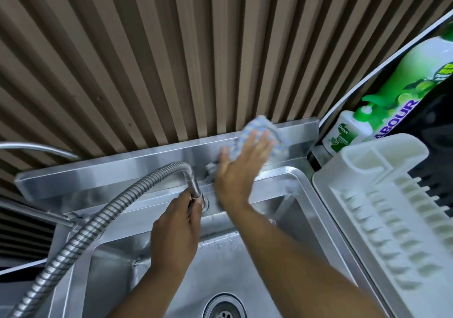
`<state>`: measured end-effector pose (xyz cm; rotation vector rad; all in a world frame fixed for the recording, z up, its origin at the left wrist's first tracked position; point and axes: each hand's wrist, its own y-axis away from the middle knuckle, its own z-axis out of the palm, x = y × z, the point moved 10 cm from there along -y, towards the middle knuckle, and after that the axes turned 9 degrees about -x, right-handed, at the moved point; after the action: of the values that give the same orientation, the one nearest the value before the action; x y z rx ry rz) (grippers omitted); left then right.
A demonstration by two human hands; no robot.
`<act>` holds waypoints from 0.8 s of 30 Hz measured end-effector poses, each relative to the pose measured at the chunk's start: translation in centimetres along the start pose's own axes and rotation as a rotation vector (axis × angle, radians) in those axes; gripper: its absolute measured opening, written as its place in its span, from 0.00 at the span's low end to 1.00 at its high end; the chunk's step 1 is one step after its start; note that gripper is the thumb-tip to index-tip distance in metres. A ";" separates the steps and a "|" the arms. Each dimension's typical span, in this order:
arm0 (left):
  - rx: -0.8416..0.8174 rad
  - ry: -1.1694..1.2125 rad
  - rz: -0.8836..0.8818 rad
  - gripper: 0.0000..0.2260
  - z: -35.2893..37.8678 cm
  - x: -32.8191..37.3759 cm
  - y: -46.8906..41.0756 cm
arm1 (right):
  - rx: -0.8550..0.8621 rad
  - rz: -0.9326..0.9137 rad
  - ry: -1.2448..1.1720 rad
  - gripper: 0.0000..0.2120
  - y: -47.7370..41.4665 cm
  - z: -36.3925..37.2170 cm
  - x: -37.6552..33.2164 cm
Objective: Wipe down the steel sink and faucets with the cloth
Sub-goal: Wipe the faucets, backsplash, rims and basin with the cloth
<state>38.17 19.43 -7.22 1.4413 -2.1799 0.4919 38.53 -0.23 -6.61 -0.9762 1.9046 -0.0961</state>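
A steel sink (282, 222) fills the lower half of the head view, its drain (224, 309) at the bottom. A flexible ribbed steel faucet (103, 216) rises from the back ledge and arches to the left. My left hand (177, 229) grips the faucet at its base. My right hand (239, 170) lies flat with straight fingers, pressing a blue-and-white checked cloth (259, 137) against the steel backsplash (117, 168) right of the faucet. The cloth shows blurred above and beside my fingers.
A white plastic dish rack (382, 195) stands right of the sink. Behind it stand a Dettol pump bottle (344, 132) and a green refill pouch (404, 89). A ribbed brown wall (171, 55) rises behind the backsplash. A steel rail (36, 213) crosses at the left.
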 end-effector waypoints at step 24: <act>0.011 -0.022 -0.015 0.07 -0.3 0.2 0.0 | -0.261 0.582 -0.232 0.30 2.4 0.1 10.0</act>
<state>38.16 19.46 -6.88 1.4743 -2.1850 0.4864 34.98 -5.18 -14.86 -0.5327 1.9358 0.5924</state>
